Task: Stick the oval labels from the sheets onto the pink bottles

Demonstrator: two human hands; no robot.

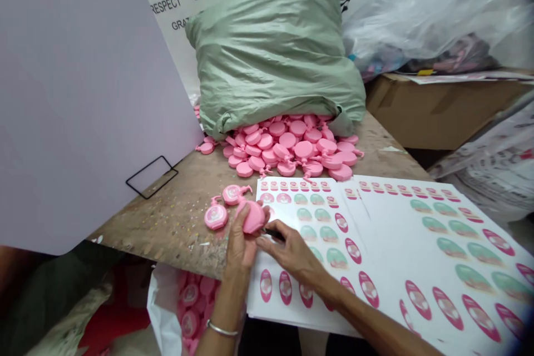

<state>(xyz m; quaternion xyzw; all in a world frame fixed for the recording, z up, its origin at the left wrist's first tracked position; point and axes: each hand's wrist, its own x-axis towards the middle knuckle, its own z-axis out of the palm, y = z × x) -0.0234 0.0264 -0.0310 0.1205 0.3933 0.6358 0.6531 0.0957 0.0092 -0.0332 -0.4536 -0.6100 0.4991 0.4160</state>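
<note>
So the person is at the desk with the left hand curled shut around a pink disc, held just above the desk's near edge, right beside the corner of a sticker sheet. The right hand is pinched closed on a small dark tool whose tip sits up against the disc. It's too small to tell what kind of tool it is.

Stuff that looks risky to me:

- The disc is smooth, rounded plastic, and the grip is mostly fingertips. Push too hard with the tool and it could pop out and drop into the white bag under the desk, mixing with the ones already in there.
- The right forearm lies across the sheet, which seems to overhang the desk edge. Dragging the arm could crease it, lift stickers or slide it off, taking the second sheet along.
- Two labelled discs sit just beside the left hand near the edge, so a knuckle nudge could send them over.
- The heap of pink discs spilling from the green sack touches the top of the sheets. If the sack slumps, the discs could roll onto the stickers.
</note>
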